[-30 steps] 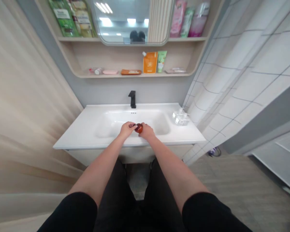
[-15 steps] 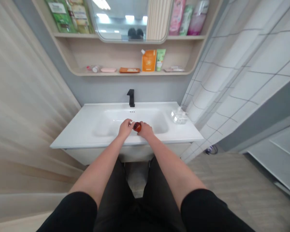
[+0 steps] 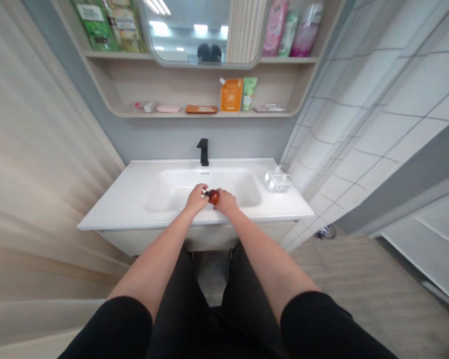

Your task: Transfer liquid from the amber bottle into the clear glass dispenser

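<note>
Bottle, amber and rounded, is held in the air between the two hands, above the near part of the basin and just inside its front edge as seen from overhead. The right hand is closed round the body from the right, so the bottle sits at its fingers, on the side facing the other hand; that grip presumably steadies the weight. The dark top points left, towards the left hand, whose thumb and fingers are curled about that end; whether they pinch it or merely rest against it, I cannot tell. Holding the bottle tilted this way seems to give one hand the body and leave the top within reach of the other, and keeping it over the basin would probably let any drip fall there rather than on the worktop. The tap stands near the middle of the worktop's far edge, its spout over the basin's side, likely so that water lands within. Clear dispensers stand near the right edge, towards the far right corner, apparently to be handy yet out of the way. Above, the pouch and the tube stand upright side by side near the shelf's front edge, perhaps for easy reach.
</note>
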The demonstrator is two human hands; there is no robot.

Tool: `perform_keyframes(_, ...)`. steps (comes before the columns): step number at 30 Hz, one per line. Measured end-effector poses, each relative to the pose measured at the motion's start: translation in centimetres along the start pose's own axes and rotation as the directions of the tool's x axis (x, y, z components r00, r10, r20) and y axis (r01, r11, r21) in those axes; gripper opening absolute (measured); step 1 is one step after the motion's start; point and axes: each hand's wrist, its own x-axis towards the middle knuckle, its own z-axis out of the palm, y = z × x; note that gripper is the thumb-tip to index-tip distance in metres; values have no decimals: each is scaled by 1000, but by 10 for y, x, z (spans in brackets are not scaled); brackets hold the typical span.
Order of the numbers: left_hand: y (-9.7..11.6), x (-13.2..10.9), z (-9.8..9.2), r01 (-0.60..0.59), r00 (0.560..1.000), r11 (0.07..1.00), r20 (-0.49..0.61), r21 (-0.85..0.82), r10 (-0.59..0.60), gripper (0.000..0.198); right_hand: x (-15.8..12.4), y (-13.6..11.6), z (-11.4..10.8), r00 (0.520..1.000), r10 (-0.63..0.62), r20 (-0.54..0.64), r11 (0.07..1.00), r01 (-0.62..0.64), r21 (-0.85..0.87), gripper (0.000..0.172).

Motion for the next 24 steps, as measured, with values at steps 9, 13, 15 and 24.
perform_keyframes(9, 11, 0, -2, 61, 994, 995, 88, 77, -68, 15, -1, 1, -1, 1000, 17, 10, 1000, -17, -15, 66)
perform_keyframes(13, 17, -3, -6, 149, 985, 967, 56, 204, -164, 32, 1, 3, -2, 1000, 6, -17, 997, -5, 81, 73)
perform_keyframes(15, 19, -3, -8, 177, 977, 942, 61, 287, -202, 46, 0, 5, -8, 996, 28, -87, 975, -8, 224, 74)
perform_keyframes(24, 17, 4, -3, 154, 943, 906, 216, 395, -255, 54, -59, 116, -71, 740, 409, -534, 766, 40, 642, 77)
